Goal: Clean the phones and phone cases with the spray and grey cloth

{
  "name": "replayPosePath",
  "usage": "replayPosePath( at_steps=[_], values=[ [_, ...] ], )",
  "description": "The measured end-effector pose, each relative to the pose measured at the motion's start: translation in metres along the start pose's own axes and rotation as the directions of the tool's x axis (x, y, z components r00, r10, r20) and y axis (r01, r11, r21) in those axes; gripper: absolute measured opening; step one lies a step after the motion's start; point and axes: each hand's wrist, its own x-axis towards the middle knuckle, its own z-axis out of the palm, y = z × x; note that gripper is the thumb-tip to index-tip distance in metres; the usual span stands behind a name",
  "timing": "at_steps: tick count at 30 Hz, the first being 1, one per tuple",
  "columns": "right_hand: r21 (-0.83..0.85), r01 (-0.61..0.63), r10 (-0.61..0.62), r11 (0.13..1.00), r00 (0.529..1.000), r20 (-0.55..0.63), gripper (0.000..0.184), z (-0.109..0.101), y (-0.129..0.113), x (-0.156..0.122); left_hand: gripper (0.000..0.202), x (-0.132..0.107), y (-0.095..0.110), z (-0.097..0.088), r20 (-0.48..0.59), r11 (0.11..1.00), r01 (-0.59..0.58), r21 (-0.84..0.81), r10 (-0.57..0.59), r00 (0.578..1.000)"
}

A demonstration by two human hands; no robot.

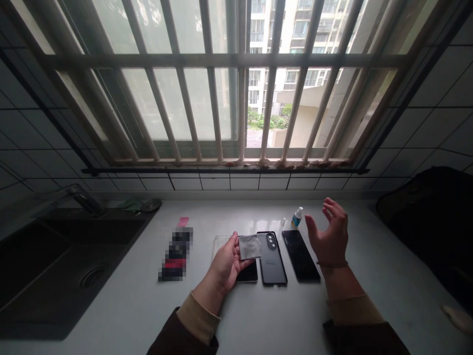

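My left hand [227,261] holds a small grey cloth [250,247] flat across its fingers, with the thumb at the cloth's edge. Beneath that hand a dark phone [248,274] and a clear phone case [219,241] lie partly hidden. Just right of the cloth lies a black phone case [273,264] with a camera cutout at its top. A black phone [301,256] rests beside it, screen side up. My right hand [328,231] is raised near this phone, empty, thumb and fingers apart. A small white-capped bottle [296,217] stands upright close to the right fingers.
At the left is a dark sink [74,266] with a faucet [84,199]. A pink slip [183,221] and a blurred-out dark item [176,254] lie on the white counter [207,320]. A small clear cap [283,221] is near the bottle. A black bag-like object [432,217] stands right.
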Motion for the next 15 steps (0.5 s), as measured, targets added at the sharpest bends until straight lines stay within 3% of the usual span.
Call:
replayPosePath(
  at_steps=[2, 3, 5, 6, 10, 12, 15],
  values=[
    [0.174, -0.098, 0.069, 0.980, 0.984, 0.167, 0.046, 0.008, -0.026, -0.008, 0.027, 0.002, -0.003, -0.001, -0.014, 0.999, -0.043, -0.007, 0.043, 0.999],
    [0.246, -0.222, 0.139, 0.944, 0.939, 0.314, 0.042, 0.014, -0.039, -0.015, 0.022, 0.002, -0.004, -0.002, -0.017, 0.997, -0.072, -0.010, 0.072, 0.997],
    [0.345, -0.523, 0.230, 0.779, 0.751, 0.619, 0.048, 0.031, -0.062, -0.032, 0.016, 0.004, -0.006, -0.004, -0.005, 0.992, -0.127, -0.012, 0.127, 0.992],
    [0.339, -0.636, 0.261, 0.693, 0.660, 0.704, 0.052, 0.038, -0.073, -0.040, 0.015, 0.005, -0.007, -0.004, 0.010, 0.989, -0.145, -0.007, 0.145, 0.989],
    [0.254, -0.882, 0.246, 0.398, 0.369, 0.896, 0.057, 0.055, -0.098, -0.062, 0.020, 0.004, -0.008, -0.007, 0.084, 0.984, -0.171, 0.050, 0.166, 0.983],
    [0.225, -0.938, 0.254, 0.264, 0.293, 0.922, 0.056, 0.055, -0.102, -0.064, 0.023, 0.003, -0.010, -0.007, 0.107, 0.982, -0.177, 0.069, 0.169, 0.980],
    [0.245, -0.954, 0.304, 0.172, 0.288, 0.908, 0.055, 0.052, -0.103, -0.063, 0.029, 0.003, -0.011, -0.005, 0.133, 0.971, -0.184, 0.152, 0.165, 0.977]
  ],
)
